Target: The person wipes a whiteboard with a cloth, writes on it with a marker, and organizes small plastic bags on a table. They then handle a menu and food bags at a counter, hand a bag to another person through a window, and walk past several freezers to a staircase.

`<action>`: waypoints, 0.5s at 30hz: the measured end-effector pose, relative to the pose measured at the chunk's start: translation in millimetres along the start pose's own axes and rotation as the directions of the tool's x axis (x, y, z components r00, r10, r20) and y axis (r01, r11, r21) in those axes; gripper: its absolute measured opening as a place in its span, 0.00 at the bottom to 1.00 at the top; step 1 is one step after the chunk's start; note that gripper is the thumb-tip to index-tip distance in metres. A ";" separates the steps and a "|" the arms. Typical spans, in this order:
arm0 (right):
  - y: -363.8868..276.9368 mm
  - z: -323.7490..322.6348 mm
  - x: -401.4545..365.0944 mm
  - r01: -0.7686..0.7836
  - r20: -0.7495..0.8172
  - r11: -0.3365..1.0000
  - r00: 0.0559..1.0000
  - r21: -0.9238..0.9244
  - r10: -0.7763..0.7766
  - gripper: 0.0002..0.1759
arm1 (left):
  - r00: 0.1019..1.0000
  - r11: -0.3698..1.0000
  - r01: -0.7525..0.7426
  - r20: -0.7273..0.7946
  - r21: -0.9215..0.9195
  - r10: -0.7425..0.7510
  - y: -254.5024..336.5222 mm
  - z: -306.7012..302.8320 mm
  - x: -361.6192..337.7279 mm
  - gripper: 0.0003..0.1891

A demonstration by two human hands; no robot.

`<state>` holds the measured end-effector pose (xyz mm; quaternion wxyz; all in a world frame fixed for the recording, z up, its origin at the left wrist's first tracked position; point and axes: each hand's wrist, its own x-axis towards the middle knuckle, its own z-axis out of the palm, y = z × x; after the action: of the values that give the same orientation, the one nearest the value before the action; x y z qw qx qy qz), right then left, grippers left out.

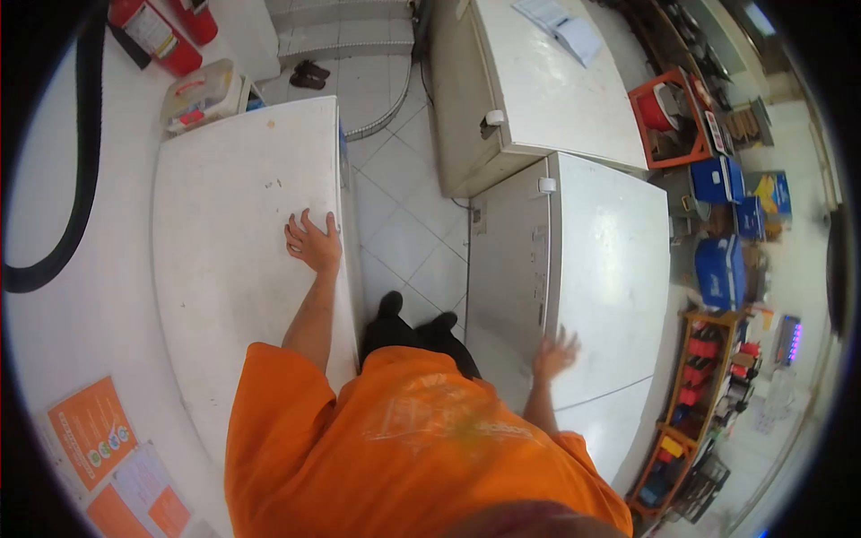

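My left hand point(314, 244) rests at the right edge of a white freezer-like cabinet point(242, 215), its fingers spread and curled slightly on the top. Nothing is in it. On the other side, my right hand point(556, 353) is by the near edge of a second white chest-type cabinet point(610, 260). Its fingers are apart and smeared by motion, with no object showing in them. A white latch point(546, 186) sits on that cabinet's edge, farther ahead.
A tiled floor aisle point(404, 229) runs between the cabinets toward a step with dark sandals point(309, 74). Ahead on the right, another white cabinet point(556, 99) carries an open book point(576, 40). Blue boxes point(720, 272) and a wooden shelf point(704, 368) line the right side.
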<state>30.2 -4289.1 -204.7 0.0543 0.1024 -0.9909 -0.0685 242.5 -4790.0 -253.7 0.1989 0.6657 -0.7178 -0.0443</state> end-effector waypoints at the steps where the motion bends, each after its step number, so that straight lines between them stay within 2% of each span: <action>1: 30.3 4.9 -23.5 -0.188 0.007 0.981 0.982 0.057 0.188 0.29 | 1.000 1.000 -0.019 -0.011 -0.012 0.019 -1.3 1.9 0.2 0.31; 2: 68.0 9.3 -48.9 -0.364 0.024 0.925 0.931 0.107 0.364 0.29 | 1.000 1.000 -0.021 -0.008 -0.019 0.021 -2.5 3.9 -2.6 0.31; 3: 120.1 29.6 -79.3 -0.421 -0.043 0.906 0.907 -0.034 0.420 0.29 | 1.000 1.000 -0.015 -0.007 -0.026 0.015 -2.8 3.2 -5.1 0.31; 4: 164.2 51.4 -105.2 -0.632 -0.260 0.775 0.747 0.008 0.612 0.27 | 1.000 0.999 -0.013 -0.018 -0.037 0.013 -1.9 2.3 -5.2 0.31; 5: 183.1 28.9 -124.3 -0.753 -0.180 0.652 0.632 0.090 0.754 0.26 | 1.000 0.999 -0.001 0.004 -0.040 0.001 -1.7 2.3 -4.9 0.32; 7: 205.7 -0.2 -151.2 -0.811 -0.198 0.570 0.542 0.130 0.817 0.26 | 1.000 0.999 0.015 0.021 -0.044 -0.014 -2.0 2.2 -4.4 0.33; 8: 216.8 -0.9 -160.4 -0.809 -0.200 0.575 0.547 0.124 0.813 0.26 | 0.998 0.997 0.017 0.063 -0.080 -0.012 -3.6 -0.5 -6.4 0.35; 9: 223.8 2.2 -161.2 -0.676 -0.282 0.709 0.653 0.202 0.703 0.23 | 0.995 0.993 0.024 0.094 -0.117 -0.013 -2.6 -1.8 -5.9 0.36; 10: 221.9 3.4 -166.6 -0.677 -0.266 0.707 0.657 0.203 0.705 0.23 | 0.989 0.988 0.036 0.149 -0.148 -0.014 -5.7 -0.6 -4.8 0.38; 11: 206.4 6.9 -161.6 -0.543 -0.279 0.775 0.728 0.322 0.626 0.21 | 0.992 0.989 0.021 0.125 -0.144 -0.002 -3.6 0.1 -2.7 0.38; 12: 181.3 11.8 -155.3 -0.393 -0.307 0.808 0.780 0.440 0.546 0.18 | 0.982 0.987 0.070 0.185 -0.144 -0.043 -5.3 -0.4 1.7 0.39; 13: 156.7 11.8 -147.0 -0.253 -0.287 0.779 0.829 0.574 0.481 0.15 | 0.963 0.984 0.119 0.255 -0.136 -0.081 -6.6 -0.4 2.8 0.39; 15: 103.0 36.9 -117.3 -0.213 -0.019 0.520 0.914 0.827 0.405 0.11 | 0.961 0.977 0.156 0.251 -0.143 -0.116 1.0 1.5 8.2 0.39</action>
<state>119.7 -4159.9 -237.0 0.1168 -0.0564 -0.9013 0.4133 240.7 -4798.2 -252.9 0.1599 0.6849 -0.6831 -0.1967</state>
